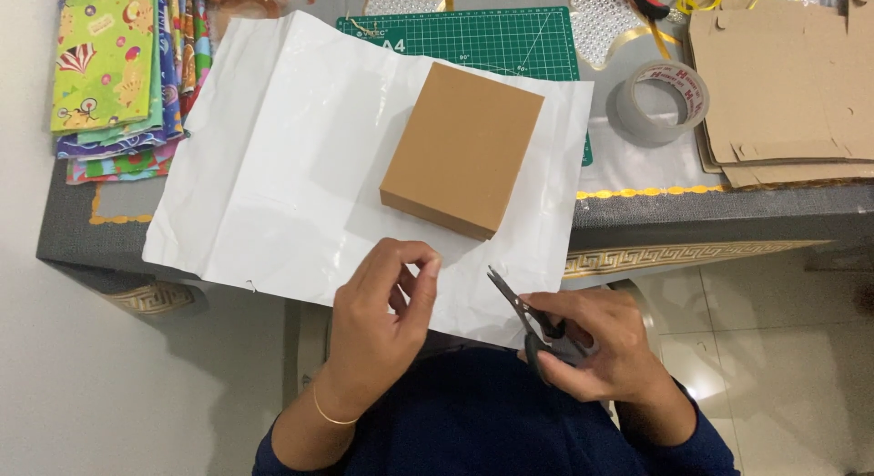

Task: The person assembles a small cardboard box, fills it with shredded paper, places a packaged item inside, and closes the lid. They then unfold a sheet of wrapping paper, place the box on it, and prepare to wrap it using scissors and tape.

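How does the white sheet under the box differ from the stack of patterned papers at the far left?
The white sheet is plain, while the patterned papers are bright green, blue and pink prints. The white sheet lies spread open as one creased layer with a brown box on it; the patterned papers sit piled, with nothing on top. The white sheet overhangs the table edge; the patterned papers do not. Both lie flat.

1. Left hand (378, 317): bare, no rings visible. Thin gold bangle sits just behind it at the wrist, a single plain loop.
2. Right hand (596, 344): bare, no ring, watch or band in view.
3. Sleeves: dark navy, long, pushed back from both wrists; the left stops further up the forearm than the right.
4. Torso: same dark navy fabric between the forearms, plain, no print or buttons visible.
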